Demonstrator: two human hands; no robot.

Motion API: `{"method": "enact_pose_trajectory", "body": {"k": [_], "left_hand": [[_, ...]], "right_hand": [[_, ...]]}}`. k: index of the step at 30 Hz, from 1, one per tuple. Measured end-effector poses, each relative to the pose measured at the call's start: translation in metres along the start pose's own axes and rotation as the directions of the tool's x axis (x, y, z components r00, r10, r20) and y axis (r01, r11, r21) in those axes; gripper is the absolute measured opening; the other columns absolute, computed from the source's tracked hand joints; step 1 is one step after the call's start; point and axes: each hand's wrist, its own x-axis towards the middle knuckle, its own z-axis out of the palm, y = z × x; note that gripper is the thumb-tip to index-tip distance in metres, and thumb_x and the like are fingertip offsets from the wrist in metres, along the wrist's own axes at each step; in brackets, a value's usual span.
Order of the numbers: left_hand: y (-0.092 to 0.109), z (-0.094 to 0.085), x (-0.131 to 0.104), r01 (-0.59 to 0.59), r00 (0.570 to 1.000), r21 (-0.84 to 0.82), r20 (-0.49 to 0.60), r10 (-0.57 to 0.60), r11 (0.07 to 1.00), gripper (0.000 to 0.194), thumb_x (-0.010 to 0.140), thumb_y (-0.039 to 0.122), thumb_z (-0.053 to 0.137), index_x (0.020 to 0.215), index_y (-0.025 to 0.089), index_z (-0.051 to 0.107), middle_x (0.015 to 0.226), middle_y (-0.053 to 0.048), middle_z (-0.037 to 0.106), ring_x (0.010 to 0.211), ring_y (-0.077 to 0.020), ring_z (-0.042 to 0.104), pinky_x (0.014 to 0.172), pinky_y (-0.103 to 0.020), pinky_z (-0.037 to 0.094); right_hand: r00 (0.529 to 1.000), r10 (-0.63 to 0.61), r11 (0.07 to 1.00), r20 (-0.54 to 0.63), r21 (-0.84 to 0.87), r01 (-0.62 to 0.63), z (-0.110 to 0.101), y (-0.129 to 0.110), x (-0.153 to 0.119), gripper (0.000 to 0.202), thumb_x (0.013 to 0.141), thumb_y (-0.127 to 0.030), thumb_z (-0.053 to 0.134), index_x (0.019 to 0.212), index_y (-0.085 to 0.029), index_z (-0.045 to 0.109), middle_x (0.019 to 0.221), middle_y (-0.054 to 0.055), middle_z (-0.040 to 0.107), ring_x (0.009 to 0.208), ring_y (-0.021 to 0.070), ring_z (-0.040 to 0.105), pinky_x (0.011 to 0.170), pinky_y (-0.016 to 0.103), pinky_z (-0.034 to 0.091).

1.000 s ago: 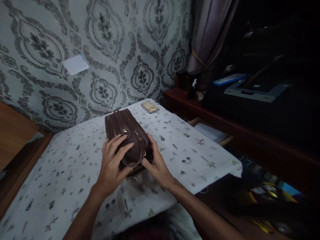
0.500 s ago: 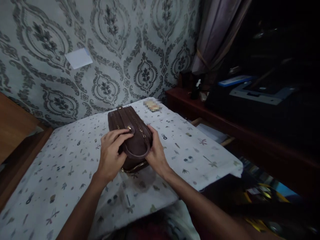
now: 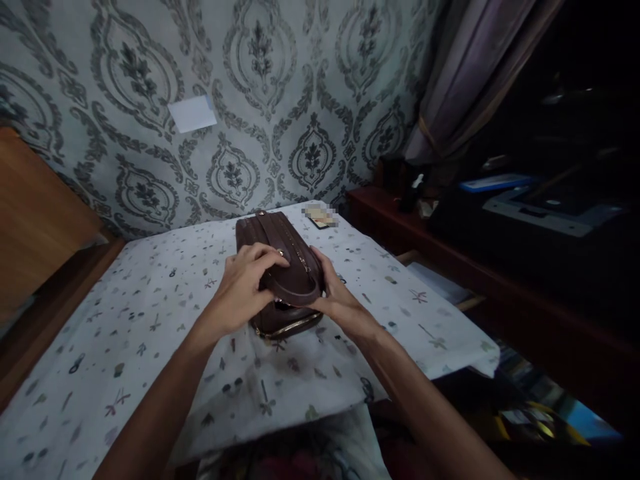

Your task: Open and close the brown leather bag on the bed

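A dark brown zippered bag (image 3: 273, 235) lies on the table, with a looped handle (image 3: 299, 295) toward me and gold zips. My left hand (image 3: 246, 285) grips the bag's near left part, fingers over the top by the metal stud and thumb at the front edge. On the opposite side my right hand (image 3: 340, 297) wraps the near right corner, its thumb at the front under the handle. Between the thumbs a dark gap shows above the gold front zip (image 3: 293, 328). What lies inside cannot be made out.
A patterned white cloth covers the table (image 3: 165, 347). A small flat item, partly blurred (image 3: 320, 216), lies at the far corner. Right stands a dark red shelf (image 3: 370, 200) with a small bottle (image 3: 415, 190); a wooden panel (image 3: 40, 220) is at left.
My view has swung left, so things sit further right. Both thumbs have come to the bag's front edge, and a dark gap now shows above the front zip.
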Motion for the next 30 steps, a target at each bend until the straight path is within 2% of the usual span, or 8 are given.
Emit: {"method": "enact_pose_trajectory", "body": {"k": [2,4,9,14,18,23,26,30], "left_hand": [[-0.001,0.000,-0.005,-0.047,0.998,0.048,0.039,0.045,0.998,0.044,0.077,0.013,0.067,0.120,0.027,0.063,0.131,-0.006,0.060,0.123,-0.0290,0.053,0.099,-0.045,0.042],[0.000,0.003,-0.009,-0.084,0.996,0.112,0.033,0.081,0.990,0.047,0.080,0.016,0.067,0.125,0.026,0.060,0.137,-0.008,0.057,0.128,-0.0307,0.049,0.101,-0.047,0.040],[0.002,0.021,-0.010,-0.043,0.987,0.186,-0.145,0.071,0.982,0.053,0.073,-0.004,0.051,0.116,0.024,0.065,0.131,-0.008,0.063,0.124,-0.0293,0.053,0.098,-0.047,0.040],[0.000,0.029,-0.008,-0.058,0.968,0.200,-0.230,0.104,0.978,0.056,0.070,-0.008,0.047,0.112,0.024,0.067,0.124,-0.007,0.066,0.119,-0.0293,0.056,0.094,-0.048,0.042],[-0.007,0.033,-0.017,-0.128,0.947,0.170,-0.272,0.172,0.977,0.046,0.082,0.001,0.053,0.122,0.023,0.060,0.129,-0.009,0.063,0.121,-0.0287,0.056,0.099,-0.048,0.044],[-0.020,0.043,-0.033,-0.092,0.886,0.090,-0.446,0.123,0.992,0.036,0.094,0.017,0.054,0.129,0.023,0.054,0.129,-0.012,0.058,0.123,-0.0267,0.056,0.101,-0.043,0.050],[-0.025,0.046,-0.037,-0.127,0.866,0.123,-0.470,0.170,0.984,0.032,0.096,0.017,0.052,0.128,0.022,0.056,0.127,-0.013,0.059,0.123,-0.0270,0.056,0.103,-0.044,0.050],[-0.030,0.044,-0.036,-0.238,0.830,0.159,-0.480,0.286,0.958,0.035,0.096,0.011,0.053,0.129,0.022,0.057,0.124,-0.012,0.062,0.124,-0.0271,0.056,0.103,-0.046,0.050]], "right_hand": [[1.000,0.017,1.000,-0.009,0.024,-0.017,0.001,-0.004,0.002,0.113,0.054,-0.038,0.094,0.149,-0.022,0.034,0.153,0.013,0.049,0.142,0.0325,0.047,0.119,0.052,0.040],[0.999,0.042,0.997,-0.017,0.061,-0.041,0.003,-0.007,0.003,0.114,0.050,-0.036,0.095,0.147,-0.023,0.036,0.154,0.013,0.048,0.143,0.0324,0.046,0.120,0.051,0.038],[0.997,0.080,0.991,0.011,0.107,-0.081,0.003,-0.011,0.001,0.116,0.050,-0.035,0.095,0.147,-0.023,0.033,0.158,0.012,0.043,0.147,0.0310,0.040,0.124,0.046,0.033],[0.999,0.021,0.996,-0.027,0.090,-0.018,0.003,-0.003,0.006,0.104,0.054,-0.038,0.093,0.141,-0.022,0.039,0.155,0.014,0.045,0.143,0.0314,0.045,0.120,0.047,0.038],[0.991,-0.073,0.997,-0.115,-0.005,0.073,0.008,0.006,0.007,0.091,0.065,-0.043,0.088,0.141,-0.022,0.042,0.152,0.013,0.050,0.140,0.0309,0.049,0.119,0.048,0.039],[0.976,-0.167,0.983,-0.143,-0.097,0.154,0.014,0.016,-0.014,0.080,0.084,-0.049,0.072,0.150,-0.026,0.035,0.161,0.010,0.039,0.150,0.0285,0.035,0.125,0.047,0.031],[0.954,-0.251,0.958,-0.166,-0.180,0.221,0.017,0.025,-0.027,0.073,0.092,-0.052,0.063,0.153,-0.028,0.033,0.165,0.008,0.030,0.155,0.0283,0.025,0.128,0.050,0.021],[0.946,-0.294,0.938,-0.136,-0.233,0.258,0.019,0.033,-0.034,0.075,0.092,-0.056,0.062,0.155,-0.032,0.030,0.170,0.006,0.019,0.158,0.0297,0.014,0.128,0.055,0.016]]}}
